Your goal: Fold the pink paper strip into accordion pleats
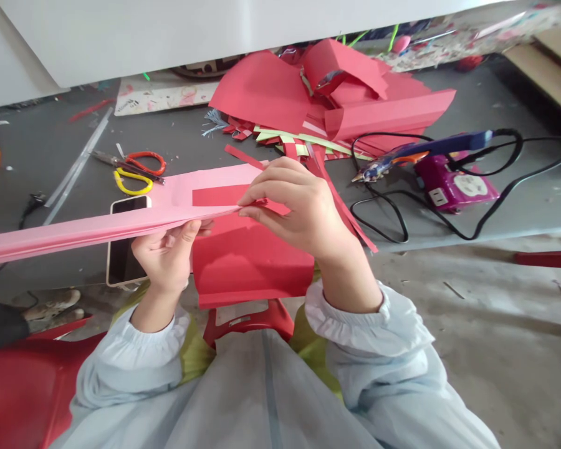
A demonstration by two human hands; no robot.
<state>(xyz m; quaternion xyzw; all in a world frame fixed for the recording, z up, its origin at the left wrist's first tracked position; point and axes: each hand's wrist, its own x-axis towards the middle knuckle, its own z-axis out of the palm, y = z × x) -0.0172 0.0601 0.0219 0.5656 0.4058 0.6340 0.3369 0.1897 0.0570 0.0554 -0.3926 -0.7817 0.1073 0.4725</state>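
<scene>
A long folded strip of pink paper (98,226) runs from the left edge of the view to the middle, held above the table. My right hand (294,202) pinches its right end between thumb and fingers. Farther left, my left hand (171,252) grips the strip from below, thumb on the near side and fingers partly hidden beneath. Under my hands, red paper (252,262) lies over the table's front edge, with a pink sheet (182,181) behind it. A phone (126,259) rests below the strip, partly covered by it and by my left hand.
Pliers with red and yellow handles (133,168) lie at the left. Red paper pieces (271,93) are heaped at the back. On the right, a blue glue gun (425,149) with looping black cable lies against a purple socket box (458,184). A red stool (252,318) shows below.
</scene>
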